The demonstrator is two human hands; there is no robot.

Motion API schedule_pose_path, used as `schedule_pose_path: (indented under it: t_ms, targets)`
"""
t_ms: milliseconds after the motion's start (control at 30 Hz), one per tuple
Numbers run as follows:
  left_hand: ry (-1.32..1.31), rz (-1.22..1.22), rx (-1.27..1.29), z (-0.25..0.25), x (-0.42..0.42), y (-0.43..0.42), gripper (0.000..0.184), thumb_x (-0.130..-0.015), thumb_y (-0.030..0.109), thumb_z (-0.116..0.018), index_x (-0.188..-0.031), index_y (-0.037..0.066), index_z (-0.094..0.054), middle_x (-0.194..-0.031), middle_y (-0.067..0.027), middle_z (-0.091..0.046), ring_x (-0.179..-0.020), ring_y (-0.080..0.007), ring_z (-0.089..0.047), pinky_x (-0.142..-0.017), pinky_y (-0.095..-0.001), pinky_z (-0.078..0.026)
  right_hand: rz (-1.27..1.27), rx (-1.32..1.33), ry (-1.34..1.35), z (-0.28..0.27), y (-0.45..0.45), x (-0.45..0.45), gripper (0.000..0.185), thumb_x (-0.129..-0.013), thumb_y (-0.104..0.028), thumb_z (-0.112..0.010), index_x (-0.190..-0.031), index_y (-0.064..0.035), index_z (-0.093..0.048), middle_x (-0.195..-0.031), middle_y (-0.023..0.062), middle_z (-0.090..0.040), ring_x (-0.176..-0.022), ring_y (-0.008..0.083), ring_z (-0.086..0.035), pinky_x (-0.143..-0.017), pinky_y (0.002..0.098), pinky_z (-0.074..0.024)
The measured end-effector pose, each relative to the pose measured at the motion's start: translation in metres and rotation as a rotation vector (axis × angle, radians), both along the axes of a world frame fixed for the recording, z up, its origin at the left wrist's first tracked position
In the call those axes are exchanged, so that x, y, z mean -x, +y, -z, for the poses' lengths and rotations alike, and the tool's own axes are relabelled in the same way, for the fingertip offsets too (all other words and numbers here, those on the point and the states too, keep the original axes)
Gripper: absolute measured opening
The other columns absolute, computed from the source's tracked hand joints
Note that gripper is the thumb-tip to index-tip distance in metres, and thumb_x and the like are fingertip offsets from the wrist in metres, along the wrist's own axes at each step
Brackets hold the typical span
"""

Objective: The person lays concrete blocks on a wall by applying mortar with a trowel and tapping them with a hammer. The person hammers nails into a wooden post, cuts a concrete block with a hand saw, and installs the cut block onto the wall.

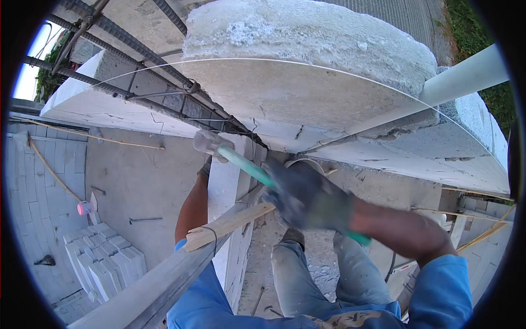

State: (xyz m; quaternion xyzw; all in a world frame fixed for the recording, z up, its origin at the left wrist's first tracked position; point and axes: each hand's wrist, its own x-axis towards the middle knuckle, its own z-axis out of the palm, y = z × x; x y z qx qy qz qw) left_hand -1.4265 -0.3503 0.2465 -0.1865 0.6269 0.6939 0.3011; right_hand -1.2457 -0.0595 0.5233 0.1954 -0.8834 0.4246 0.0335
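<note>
My right hand point(309, 194), in a dark glove and smeared by motion, grips the green handle of a mallet point(246, 166). The mallet's greyish head is over the top end of a narrow white block wall point(223, 178), close to the rebar; whether it touches the block I cannot tell. My left hand point(206, 166), also gloved, is at the far side of this wall, its fingers hidden behind the block. A wooden strip point(233, 223) lies along a long grey beam point(164, 274) that crosses the wall in front of me.
Steel rebar point(164, 68) runs down from the upper left. Ahead stands a white block wall with a rough top point(307, 33), a taut white line and a pale pipe point(466, 77). A bucket point(312, 163) is partly behind my right hand. Stacked blocks point(104, 260) stand lower left.
</note>
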Motion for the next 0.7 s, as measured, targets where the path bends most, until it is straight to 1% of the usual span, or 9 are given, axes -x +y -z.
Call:
schedule_pose_path:
  t_ms: [100, 233, 367, 467, 500, 567, 600, 633, 700]
  targets:
    - [0.010, -0.059, 0.014, -0.014, 0.005, -0.012, 0.072, -0.100, 0.061, -0.028, -0.144, 0.007, -0.041, -0.136, -0.0122, -0.053, -0.126, -0.0191, -0.050, -0.104, -0.0318, -0.041, 0.127, -0.054, -0.279, -0.051, 0.029, -0.071, 0.032, -0.084, -0.016, -0.069, -0.106, 0.0024, -0.053, -0.075, 0.0124, -0.057, -0.062, 0.0304, -0.059, -0.061, 0.0423, -0.0496]
    - [0.024, -0.298, 0.096, -0.057, -0.006, -0.048, 0.071, -0.100, 0.061, -0.028, -0.144, 0.007, -0.041, -0.136, -0.0123, -0.053, -0.126, -0.0189, -0.050, -0.104, -0.0317, -0.041, 0.215, -0.182, -0.305, -0.066, 0.069, -0.178, 0.028, -0.083, -0.021, -0.072, -0.096, -0.0014, -0.058, -0.076, 0.0139, -0.060, -0.056, 0.0345, -0.057, -0.061, 0.0411, -0.0492]
    - [0.232, -0.589, 0.161, -0.069, -0.083, -0.077, 0.051, -0.102, 0.039, -0.034, -0.137, 0.003, -0.047, -0.131, -0.0111, -0.057, -0.121, -0.0199, -0.052, -0.104, -0.0314, -0.040, 0.176, -0.223, -0.511, -0.065, 0.127, -0.267, 0.026, -0.083, -0.020, -0.072, -0.095, -0.0020, -0.058, -0.073, 0.0138, -0.061, -0.055, 0.0340, -0.058, -0.060, 0.0401, -0.0496]
    - [0.601, -0.848, 0.204, -0.064, -0.180, -0.048, 0.037, -0.104, 0.022, -0.039, -0.131, 0.000, -0.052, -0.127, -0.0102, -0.060, -0.118, -0.0207, -0.054, -0.104, -0.0312, -0.039, 0.091, -0.297, -0.607, -0.049, 0.158, -0.284, 0.022, -0.086, -0.019, -0.068, -0.094, -0.0008, -0.057, -0.064, 0.0130, -0.058, -0.054, 0.0312, -0.060, -0.047, 0.0398, -0.0469]
    - [0.705, -0.835, 0.343, -0.076, -0.213, -0.030, 0.033, -0.104, 0.017, -0.041, -0.129, -0.001, -0.053, -0.126, -0.0099, -0.060, -0.117, -0.0209, -0.055, -0.104, -0.0311, -0.039, 0.022, -0.307, -0.644, -0.037, 0.169, -0.290, 0.019, -0.088, -0.018, -0.065, -0.093, -0.0009, -0.058, -0.062, 0.0119, -0.058, -0.054, 0.0287, -0.061, -0.043, 0.0391, -0.0455]
    - [0.759, -0.628, 0.992, -0.129, -0.294, 0.022, 0.032, -0.102, 0.015, -0.042, -0.126, -0.003, -0.054, -0.122, -0.0181, -0.062, -0.111, -0.0266, -0.060, -0.098, -0.0346, -0.046, 0.330, 0.022, -1.242, -0.035, 0.176, -0.284, 0.018, -0.090, -0.016, -0.063, -0.079, -0.0021, -0.058, -0.058, 0.0102, -0.055, -0.045, 0.0210, -0.056, -0.042, 0.0349, -0.0452]
    - [0.700, -0.366, 1.263, -0.131, -0.347, 0.038, 0.034, -0.101, 0.015, -0.042, -0.127, -0.004, -0.053, -0.119, -0.0212, -0.063, -0.108, -0.0309, -0.061, -0.096, -0.0378, -0.047, 0.212, -0.033, -1.228, -0.007, 0.191, -0.278, 0.018, -0.090, -0.016, -0.063, -0.079, -0.0021, -0.058, -0.058, 0.0102, -0.055, -0.045, 0.0210, -0.056, -0.042, 0.0349, -0.0452]
    - [0.568, -0.086, 1.510, -0.130, -0.416, 0.053, 0.037, -0.100, 0.016, -0.042, -0.128, -0.005, -0.052, -0.115, -0.0244, -0.063, -0.105, -0.0353, -0.062, -0.093, -0.0410, -0.049, 0.169, -0.024, -1.313, 0.034, 0.202, -0.281, 0.019, -0.090, -0.016, -0.063, -0.077, -0.0019, -0.058, -0.057, 0.0084, -0.054, -0.044, 0.0197, -0.055, -0.041, 0.0343, -0.0450]
    - [0.108, 0.211, 1.527, -0.142, -0.542, 0.107, 0.041, -0.096, 0.016, -0.040, -0.134, 0.003, -0.049, -0.118, -0.0219, -0.062, -0.109, -0.0345, -0.058, -0.091, -0.0447, -0.048, -0.019, -0.096, -1.407, 0.101, 0.227, -0.294, 0.021, -0.091, -0.015, -0.062, -0.075, -0.0017, -0.058, -0.056, 0.0067, -0.053, -0.043, 0.0184, -0.053, -0.040, 0.0336, -0.0448]
